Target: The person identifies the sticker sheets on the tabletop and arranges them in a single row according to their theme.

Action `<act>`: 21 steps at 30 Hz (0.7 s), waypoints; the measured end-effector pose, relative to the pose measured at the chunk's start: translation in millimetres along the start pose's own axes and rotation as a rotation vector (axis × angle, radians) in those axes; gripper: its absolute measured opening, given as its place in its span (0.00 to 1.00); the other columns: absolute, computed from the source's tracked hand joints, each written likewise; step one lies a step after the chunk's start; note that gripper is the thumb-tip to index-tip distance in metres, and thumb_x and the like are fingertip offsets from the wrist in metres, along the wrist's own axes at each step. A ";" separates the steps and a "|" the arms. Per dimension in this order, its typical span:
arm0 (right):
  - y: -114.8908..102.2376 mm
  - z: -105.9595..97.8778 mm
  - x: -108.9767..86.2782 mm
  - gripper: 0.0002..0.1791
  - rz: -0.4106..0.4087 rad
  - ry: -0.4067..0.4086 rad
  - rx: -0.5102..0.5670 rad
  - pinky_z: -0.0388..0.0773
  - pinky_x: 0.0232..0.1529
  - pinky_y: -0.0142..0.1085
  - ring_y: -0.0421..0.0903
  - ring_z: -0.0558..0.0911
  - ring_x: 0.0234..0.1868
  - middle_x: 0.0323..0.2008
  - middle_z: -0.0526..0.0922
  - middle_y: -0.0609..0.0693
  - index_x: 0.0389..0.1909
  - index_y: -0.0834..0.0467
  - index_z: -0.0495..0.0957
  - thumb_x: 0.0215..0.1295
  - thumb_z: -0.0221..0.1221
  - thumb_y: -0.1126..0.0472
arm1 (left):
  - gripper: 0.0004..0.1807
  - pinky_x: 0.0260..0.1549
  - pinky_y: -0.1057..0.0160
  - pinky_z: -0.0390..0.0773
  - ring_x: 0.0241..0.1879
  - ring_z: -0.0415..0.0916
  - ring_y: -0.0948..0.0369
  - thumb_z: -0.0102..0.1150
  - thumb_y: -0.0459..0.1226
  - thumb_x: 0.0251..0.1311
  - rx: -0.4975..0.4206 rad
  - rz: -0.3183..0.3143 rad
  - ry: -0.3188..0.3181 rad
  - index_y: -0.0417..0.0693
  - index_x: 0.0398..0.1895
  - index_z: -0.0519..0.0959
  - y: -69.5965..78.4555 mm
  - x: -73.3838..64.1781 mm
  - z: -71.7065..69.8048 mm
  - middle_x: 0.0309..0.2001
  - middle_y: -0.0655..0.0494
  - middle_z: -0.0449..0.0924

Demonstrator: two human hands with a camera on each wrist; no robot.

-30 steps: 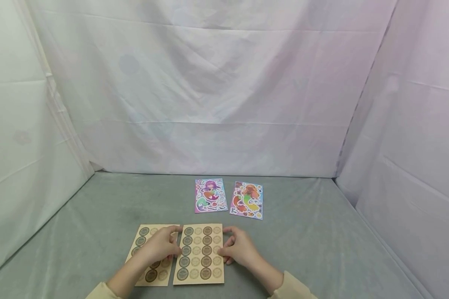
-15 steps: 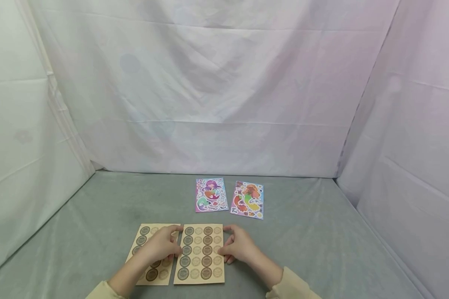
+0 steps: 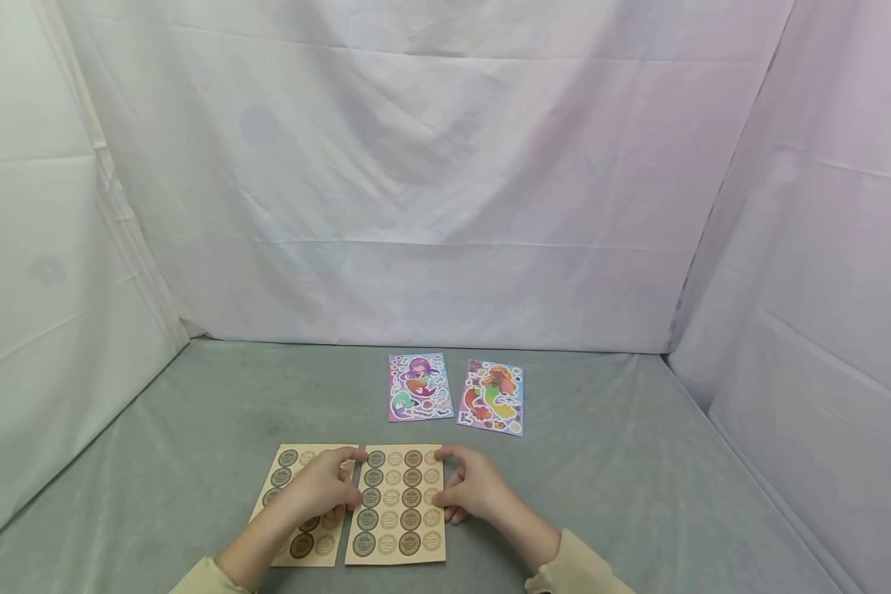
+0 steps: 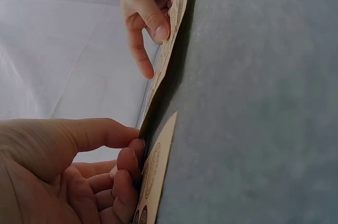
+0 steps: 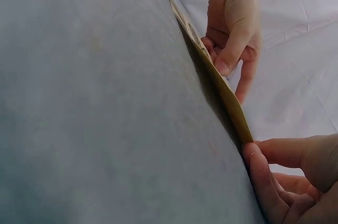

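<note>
"What does the left hand (image 3: 321, 485) have hold of?"

"The left edge of a tan sticker sheet (image 3: 392, 521) — its fingers (image 4: 128, 174) and thumb are closed to a pinch, only the paper between them."

"And the right hand (image 3: 477, 490)?"

"The same grip at the opposite edge, fingers and thumb brought together on the paper."

"Where is that sheet, exactly?"

"Between the hands, low over the near part of the grey counter (image 3: 624, 495). The wrist views show dark shadow beneath its held edges; I can't tell whether any part touches down."

"What's beside it?"

"A second tan sheet (image 3: 319, 551), just to its left — partly hidden by the left hand, with a narrow gap between."

"Further back?"

"A purple-haired mermaid sheet (image 3: 420, 388) and an orange-haired one (image 3: 492, 398), side by side, slightly apart, before a white cloth (image 3: 416, 165)."
</note>
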State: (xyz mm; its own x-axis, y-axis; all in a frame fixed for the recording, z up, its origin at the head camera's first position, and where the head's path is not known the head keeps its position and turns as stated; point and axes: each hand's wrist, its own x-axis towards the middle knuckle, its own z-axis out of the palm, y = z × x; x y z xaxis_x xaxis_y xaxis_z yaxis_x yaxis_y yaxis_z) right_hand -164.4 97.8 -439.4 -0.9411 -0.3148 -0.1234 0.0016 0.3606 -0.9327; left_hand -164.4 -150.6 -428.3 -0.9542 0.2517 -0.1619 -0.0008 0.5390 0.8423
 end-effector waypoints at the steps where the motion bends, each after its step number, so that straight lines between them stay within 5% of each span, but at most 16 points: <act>1: 0.1 0.0 0.3 0.34 0.001 -0.003 0.000 0.76 0.13 0.34 0.43 0.78 0.13 0.18 0.79 0.56 0.58 0.66 0.70 0.46 0.68 0.75 | 0.33 0.11 0.67 0.63 0.10 0.65 0.63 0.63 0.25 0.43 -0.001 -0.001 0.000 0.33 0.59 0.71 0.0 -0.1 0.0 0.14 0.53 0.73; 21: -0.3 0.3 3.8 0.31 0.056 0.003 -0.101 0.72 0.08 0.31 0.39 0.73 0.08 0.16 0.77 0.55 0.55 0.63 0.74 0.46 0.69 0.74 | 0.34 0.07 0.71 0.61 0.07 0.61 0.66 0.65 0.25 0.40 -0.006 -0.038 0.034 0.37 0.58 0.73 -5.4 1.4 3.5 0.12 0.55 0.69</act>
State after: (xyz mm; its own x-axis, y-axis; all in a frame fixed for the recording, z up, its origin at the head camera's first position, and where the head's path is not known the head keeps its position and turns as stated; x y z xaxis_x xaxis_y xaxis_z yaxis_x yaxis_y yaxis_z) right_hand -167.9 96.2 -439.8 -0.9416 -0.2890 -0.1730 0.0203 0.4641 -0.8856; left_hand -164.7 -150.3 -435.0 -0.9631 0.2035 -0.1761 -0.0388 0.5425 0.8392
